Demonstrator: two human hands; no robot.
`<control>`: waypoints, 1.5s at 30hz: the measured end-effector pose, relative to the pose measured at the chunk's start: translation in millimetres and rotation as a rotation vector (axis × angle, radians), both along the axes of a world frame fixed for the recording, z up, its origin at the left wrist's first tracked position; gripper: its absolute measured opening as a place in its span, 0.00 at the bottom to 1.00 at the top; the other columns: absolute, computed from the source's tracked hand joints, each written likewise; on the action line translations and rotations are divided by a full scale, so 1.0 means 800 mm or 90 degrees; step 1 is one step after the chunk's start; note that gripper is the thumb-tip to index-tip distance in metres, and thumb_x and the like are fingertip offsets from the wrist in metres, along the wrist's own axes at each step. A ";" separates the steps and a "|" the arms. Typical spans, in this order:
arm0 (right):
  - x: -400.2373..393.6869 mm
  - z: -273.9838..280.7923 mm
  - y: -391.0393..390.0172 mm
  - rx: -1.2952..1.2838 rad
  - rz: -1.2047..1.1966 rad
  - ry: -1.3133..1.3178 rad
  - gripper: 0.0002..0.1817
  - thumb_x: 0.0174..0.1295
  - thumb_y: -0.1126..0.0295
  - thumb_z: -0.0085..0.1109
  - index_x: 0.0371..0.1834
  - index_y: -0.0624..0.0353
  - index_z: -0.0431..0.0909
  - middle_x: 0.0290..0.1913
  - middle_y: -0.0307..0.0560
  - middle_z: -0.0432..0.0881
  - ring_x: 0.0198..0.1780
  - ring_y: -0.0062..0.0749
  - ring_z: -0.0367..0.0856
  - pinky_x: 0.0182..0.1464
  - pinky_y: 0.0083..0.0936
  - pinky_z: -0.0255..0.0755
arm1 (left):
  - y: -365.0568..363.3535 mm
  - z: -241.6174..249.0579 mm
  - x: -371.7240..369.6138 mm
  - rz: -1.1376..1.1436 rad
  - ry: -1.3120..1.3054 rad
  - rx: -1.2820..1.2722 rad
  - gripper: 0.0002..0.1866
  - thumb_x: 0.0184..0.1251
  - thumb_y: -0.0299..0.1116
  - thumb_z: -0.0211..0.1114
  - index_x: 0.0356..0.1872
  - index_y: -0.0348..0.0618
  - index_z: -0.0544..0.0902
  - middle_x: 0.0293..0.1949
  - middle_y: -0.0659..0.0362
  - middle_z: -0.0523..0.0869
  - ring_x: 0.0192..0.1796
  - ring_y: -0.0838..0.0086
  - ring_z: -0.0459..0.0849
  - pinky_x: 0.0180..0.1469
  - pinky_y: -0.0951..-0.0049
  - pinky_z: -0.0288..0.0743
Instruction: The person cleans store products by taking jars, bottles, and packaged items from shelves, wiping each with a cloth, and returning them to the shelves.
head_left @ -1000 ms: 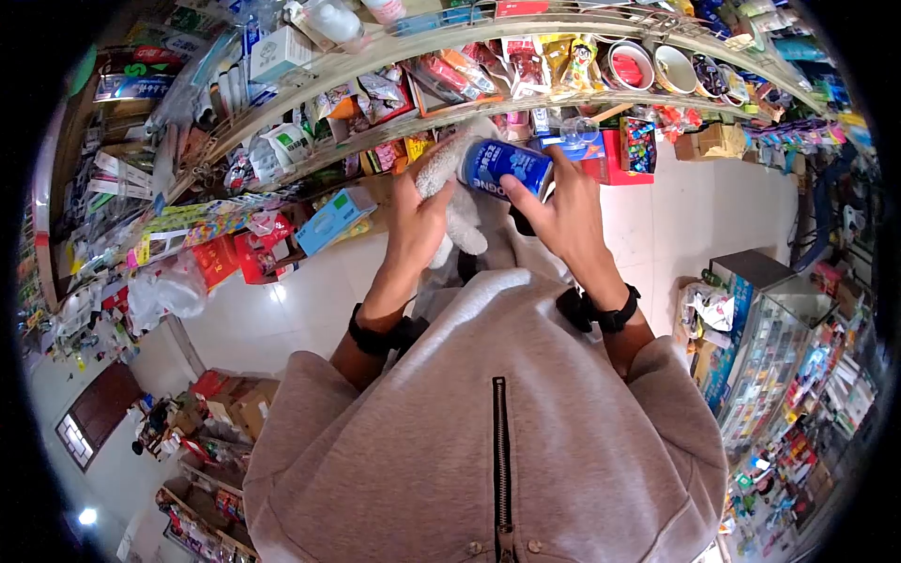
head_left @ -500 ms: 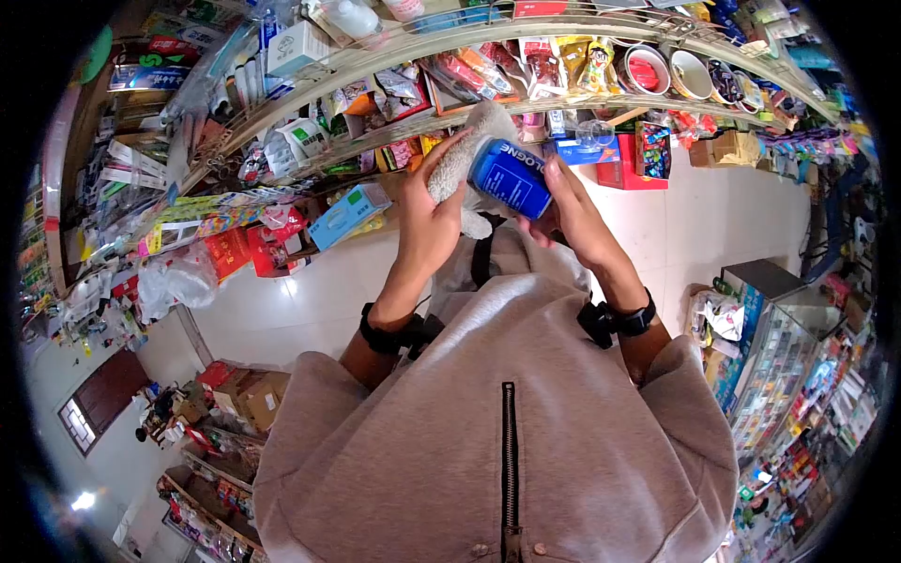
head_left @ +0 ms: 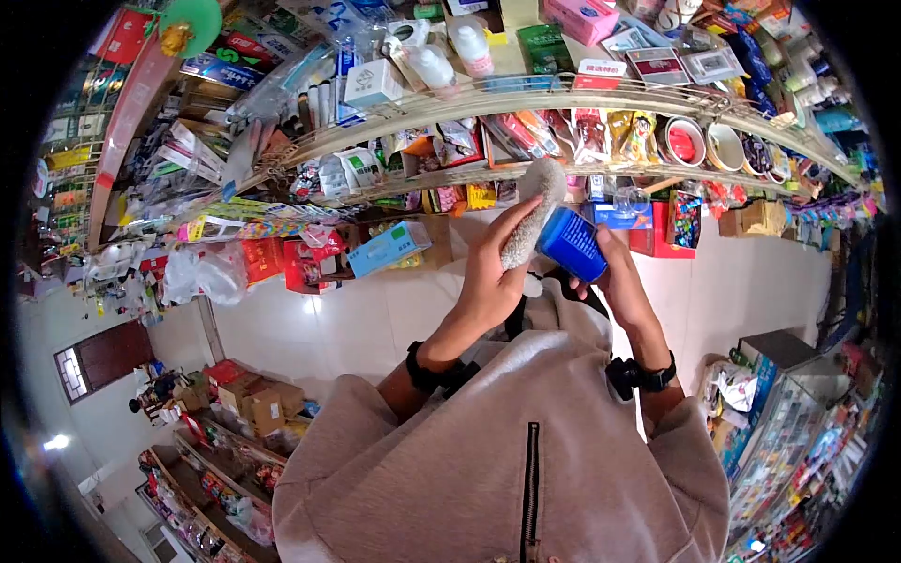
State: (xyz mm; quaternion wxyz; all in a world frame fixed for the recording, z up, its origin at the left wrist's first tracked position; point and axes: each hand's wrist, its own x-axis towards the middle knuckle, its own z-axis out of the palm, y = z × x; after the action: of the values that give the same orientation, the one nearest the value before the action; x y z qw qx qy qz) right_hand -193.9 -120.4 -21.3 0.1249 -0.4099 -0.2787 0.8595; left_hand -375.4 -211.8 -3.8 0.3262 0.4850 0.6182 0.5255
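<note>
Two hands meet in front of the chest in the head view, each with something in it. The right hand [head_left: 621, 281] is wrapped around a blue can [head_left: 572, 244], fingers closed on its lower side and the thumb near the rim. The can is tilted, its long axis running from the palm up and to the left, so the upper end leans toward the other hand. The left hand [head_left: 488, 281] is closed around a fluffy grey cloth [head_left: 530, 211], which stands up out of the fist and presses against the can's left flank; cloth and can touch. Both hands are equally near the can, the right carrying it and the left reaching it only through the cloth.

Beyond the hands, a curved wire shelf [head_left: 601, 98] runs across the top of the view, packed with snack packets, bowls of instant noodles and small boxes. A white bottle [head_left: 472, 49] stands on the upper tier. Lower down to the left, a light blue box [head_left: 392, 246] lies among red cartons. The pale tiled floor [head_left: 310, 328] shows below, and a grey zipped hoodie [head_left: 526, 450] fills the bottom of the view.
</note>
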 end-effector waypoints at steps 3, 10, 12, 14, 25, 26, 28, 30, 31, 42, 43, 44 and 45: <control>-0.008 0.023 -0.005 0.488 -0.009 -0.124 0.26 0.67 0.65 0.65 0.59 0.65 0.63 0.48 0.53 0.78 0.30 0.28 0.82 0.29 0.26 0.76 | 0.002 -0.004 0.003 -0.001 -0.049 -0.043 0.27 0.64 0.15 0.55 0.67 0.35 0.72 0.63 0.43 0.79 0.66 0.60 0.78 0.67 0.67 0.67; -0.001 -0.009 -0.012 0.416 0.012 -0.058 0.32 0.60 0.70 0.72 0.62 0.61 0.62 0.45 0.50 0.78 0.36 0.31 0.82 0.33 0.26 0.79 | -0.010 -0.013 0.011 0.020 0.005 -0.024 0.27 0.68 0.19 0.56 0.70 0.38 0.71 0.65 0.44 0.77 0.67 0.60 0.76 0.69 0.65 0.66; -0.005 -0.001 -0.006 0.067 -0.144 0.096 0.27 0.67 0.57 0.64 0.61 0.59 0.65 0.40 0.50 0.80 0.27 0.28 0.79 0.22 0.17 0.71 | -0.011 -0.005 0.009 -0.027 0.013 0.012 0.27 0.68 0.20 0.55 0.70 0.38 0.71 0.68 0.45 0.75 0.72 0.57 0.71 0.73 0.62 0.63; 0.004 -0.018 0.002 -0.109 -0.171 0.158 0.27 0.69 0.50 0.59 0.59 0.60 0.69 0.39 0.51 0.80 0.25 0.24 0.77 0.18 0.13 0.65 | -0.010 -0.002 0.011 -0.061 0.067 0.084 0.27 0.68 0.20 0.54 0.69 0.38 0.72 0.69 0.45 0.73 0.74 0.57 0.68 0.75 0.59 0.58; 0.018 -0.037 0.015 -0.372 -0.159 0.536 0.45 0.58 0.32 0.46 0.61 0.65 0.72 0.37 0.57 0.74 0.20 0.22 0.62 0.18 0.17 0.54 | -0.031 -0.018 0.006 0.095 -0.521 -0.040 0.23 0.72 0.27 0.59 0.67 0.35 0.72 0.63 0.52 0.78 0.64 0.65 0.77 0.68 0.63 0.68; 0.018 -0.038 0.015 -0.372 -0.164 0.532 0.45 0.58 0.32 0.46 0.61 0.65 0.72 0.37 0.57 0.74 0.20 0.22 0.62 0.18 0.17 0.54 | -0.031 -0.015 0.008 0.081 -0.509 -0.044 0.24 0.72 0.26 0.59 0.67 0.35 0.71 0.63 0.52 0.78 0.64 0.65 0.77 0.68 0.63 0.67; 0.017 -0.044 0.016 -0.370 -0.099 0.587 0.45 0.58 0.33 0.47 0.62 0.65 0.71 0.36 0.57 0.73 0.20 0.23 0.61 0.18 0.17 0.55 | -0.029 -0.012 0.009 0.069 -0.488 -0.050 0.24 0.72 0.26 0.59 0.68 0.35 0.71 0.63 0.52 0.78 0.64 0.65 0.77 0.68 0.63 0.67; 0.017 -0.050 0.012 -0.365 -0.105 0.588 0.44 0.58 0.33 0.47 0.63 0.63 0.72 0.39 0.60 0.75 0.18 0.23 0.61 0.18 0.18 0.56 | -0.030 -0.013 0.007 0.060 -0.465 -0.054 0.24 0.72 0.26 0.59 0.68 0.34 0.71 0.63 0.52 0.78 0.64 0.66 0.77 0.68 0.63 0.67; 0.018 -0.053 0.012 -0.362 -0.098 0.587 0.43 0.59 0.33 0.47 0.63 0.62 0.72 0.42 0.61 0.77 0.20 0.25 0.63 0.19 0.19 0.57 | -0.030 -0.014 0.006 0.063 -0.444 -0.047 0.25 0.72 0.26 0.59 0.68 0.34 0.70 0.63 0.52 0.78 0.64 0.66 0.77 0.68 0.64 0.67; 0.014 -0.041 0.000 -0.081 -0.131 0.298 0.50 0.51 0.65 0.77 0.76 0.60 0.57 0.67 0.56 0.71 0.63 0.50 0.77 0.63 0.44 0.77 | -0.022 -0.028 0.001 0.083 -0.640 -0.074 0.23 0.75 0.28 0.57 0.69 0.37 0.71 0.64 0.55 0.78 0.65 0.70 0.77 0.69 0.66 0.68; 0.014 -0.041 -0.003 -0.061 -0.127 0.260 0.51 0.49 0.65 0.78 0.76 0.60 0.57 0.68 0.56 0.71 0.64 0.50 0.76 0.65 0.44 0.75 | -0.021 -0.027 -0.001 0.097 -0.630 -0.069 0.23 0.74 0.28 0.57 0.69 0.37 0.72 0.64 0.56 0.79 0.64 0.71 0.77 0.69 0.66 0.68; 0.014 -0.044 -0.004 -0.040 -0.127 0.222 0.52 0.47 0.66 0.79 0.76 0.60 0.57 0.68 0.56 0.70 0.66 0.50 0.74 0.68 0.44 0.73 | -0.020 -0.026 -0.002 0.109 -0.620 -0.067 0.23 0.74 0.28 0.58 0.68 0.37 0.72 0.63 0.56 0.79 0.64 0.71 0.77 0.69 0.67 0.68; 0.009 -0.037 -0.004 -0.020 -0.118 0.210 0.54 0.45 0.66 0.81 0.75 0.61 0.57 0.68 0.54 0.70 0.68 0.49 0.73 0.70 0.45 0.70 | -0.020 -0.033 -0.002 0.144 -0.616 -0.070 0.23 0.74 0.28 0.59 0.68 0.37 0.73 0.62 0.56 0.80 0.64 0.72 0.77 0.69 0.68 0.67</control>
State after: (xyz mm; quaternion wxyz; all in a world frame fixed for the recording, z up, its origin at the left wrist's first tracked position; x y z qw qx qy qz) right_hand -186.8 -123.5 -51.1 0.2410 -0.2894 -0.2025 0.9040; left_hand -376.8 -227.7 -29.9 0.5418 0.0977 0.4717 0.6888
